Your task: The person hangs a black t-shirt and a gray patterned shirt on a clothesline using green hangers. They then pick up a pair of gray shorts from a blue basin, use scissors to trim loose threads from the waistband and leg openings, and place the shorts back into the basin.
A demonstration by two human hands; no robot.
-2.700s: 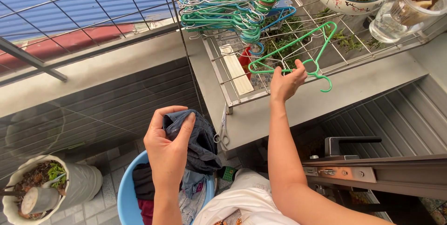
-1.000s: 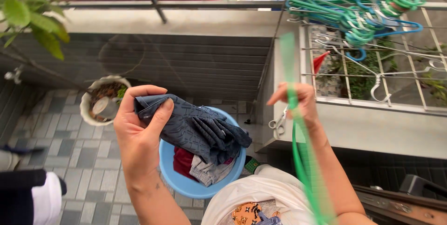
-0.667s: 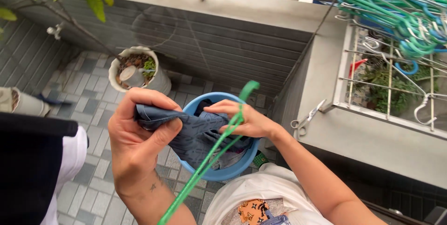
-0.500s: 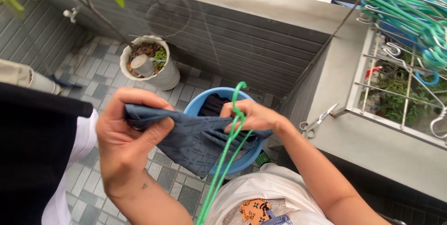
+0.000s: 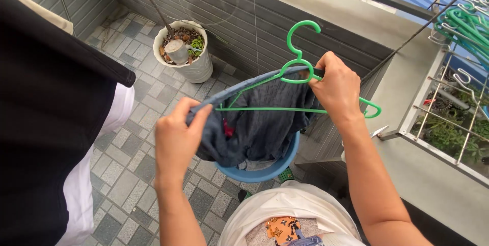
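A dark blue garment (image 5: 265, 118) is pinched by the left hand (image 5: 175, 136) over a blue basin (image 5: 265, 172). The green hanger (image 5: 300, 73) and the cloth's far edge are gripped shut by the right hand (image 5: 336, 90).

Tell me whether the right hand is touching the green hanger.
Touching. The head view shows the right hand closed around the green hanger just below its hook, pinching the dark garment against it.

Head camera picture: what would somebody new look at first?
The bright green hanger at centre, with its hook up. Both hands stretch a dark garment over it: the left hand grips one end, the right hand the other. A blue basin sits below.
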